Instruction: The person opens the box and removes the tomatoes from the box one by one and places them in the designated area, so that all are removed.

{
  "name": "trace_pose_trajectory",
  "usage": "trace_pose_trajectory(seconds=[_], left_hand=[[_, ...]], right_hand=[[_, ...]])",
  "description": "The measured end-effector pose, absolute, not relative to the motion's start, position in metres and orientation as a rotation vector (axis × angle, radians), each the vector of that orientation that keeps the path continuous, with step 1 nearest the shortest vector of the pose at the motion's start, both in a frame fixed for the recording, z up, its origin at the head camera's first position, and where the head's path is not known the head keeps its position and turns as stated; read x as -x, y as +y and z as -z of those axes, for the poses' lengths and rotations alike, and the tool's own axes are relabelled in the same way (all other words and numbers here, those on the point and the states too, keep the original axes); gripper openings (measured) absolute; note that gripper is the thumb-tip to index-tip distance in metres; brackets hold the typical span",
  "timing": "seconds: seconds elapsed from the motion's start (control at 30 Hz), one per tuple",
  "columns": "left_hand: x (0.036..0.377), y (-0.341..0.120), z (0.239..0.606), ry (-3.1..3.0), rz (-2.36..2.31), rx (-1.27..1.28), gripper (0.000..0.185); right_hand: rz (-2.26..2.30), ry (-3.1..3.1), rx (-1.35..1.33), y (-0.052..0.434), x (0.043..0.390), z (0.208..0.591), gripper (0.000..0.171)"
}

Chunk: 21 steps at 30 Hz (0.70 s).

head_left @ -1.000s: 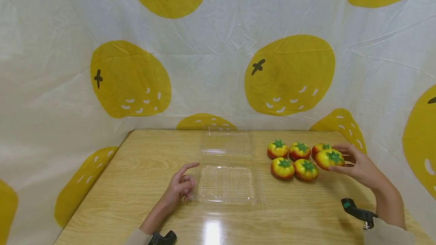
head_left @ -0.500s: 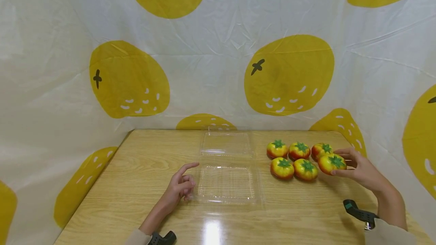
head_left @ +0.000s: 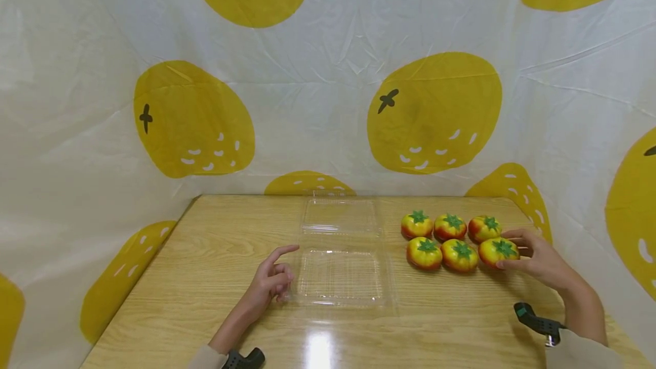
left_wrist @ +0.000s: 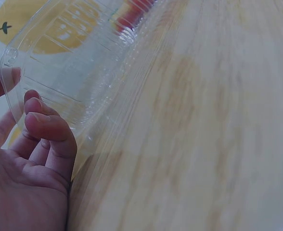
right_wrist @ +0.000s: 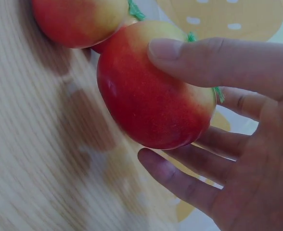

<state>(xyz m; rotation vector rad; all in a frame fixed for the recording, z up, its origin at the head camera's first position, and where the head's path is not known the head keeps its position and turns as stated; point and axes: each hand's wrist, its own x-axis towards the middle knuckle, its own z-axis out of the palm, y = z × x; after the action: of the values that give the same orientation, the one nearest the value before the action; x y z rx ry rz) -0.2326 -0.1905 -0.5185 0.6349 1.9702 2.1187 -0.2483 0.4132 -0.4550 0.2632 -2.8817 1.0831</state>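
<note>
My right hand [head_left: 544, 261] holds a yellow-and-red toy tomato [head_left: 496, 252] with a green star-shaped top. In the right wrist view its thumb [right_wrist: 180, 60] presses the near side of that fruit, while the other fingers lie round the far side and below. Several matching toy tomatoes [head_left: 424, 253] sit to its left and behind, in two rows. A clear plastic clamshell box [head_left: 342, 303] lies open mid-table, its lid folded back. At its left edge rests my left hand [head_left: 267, 281], forefinger stretched to the rim and the other fingers loosely curled, gripping nothing.
The wooden table [head_left: 230, 226] ends at a hanging white cloth [head_left: 307, 118] printed with big yellow fruit, which stands behind and along both sides. Dark wrist mounts [head_left: 538, 320] sit on both forearms.
The right hand has moved the toy tomato slightly forward of the back row and lowered it level with the front row. The left hand and the box stay put.
</note>
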Motion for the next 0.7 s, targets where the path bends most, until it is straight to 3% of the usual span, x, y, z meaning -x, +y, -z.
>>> trace_pose_trajectory(seconds=[0.7], left_hand=[[0.234, -0.191, 0.521, 1.99, -2.114, -0.654, 0.065]], right_hand=[[-1.136, -2.973, -0.197, 0.417, 0.252, 0.465, 0.068]])
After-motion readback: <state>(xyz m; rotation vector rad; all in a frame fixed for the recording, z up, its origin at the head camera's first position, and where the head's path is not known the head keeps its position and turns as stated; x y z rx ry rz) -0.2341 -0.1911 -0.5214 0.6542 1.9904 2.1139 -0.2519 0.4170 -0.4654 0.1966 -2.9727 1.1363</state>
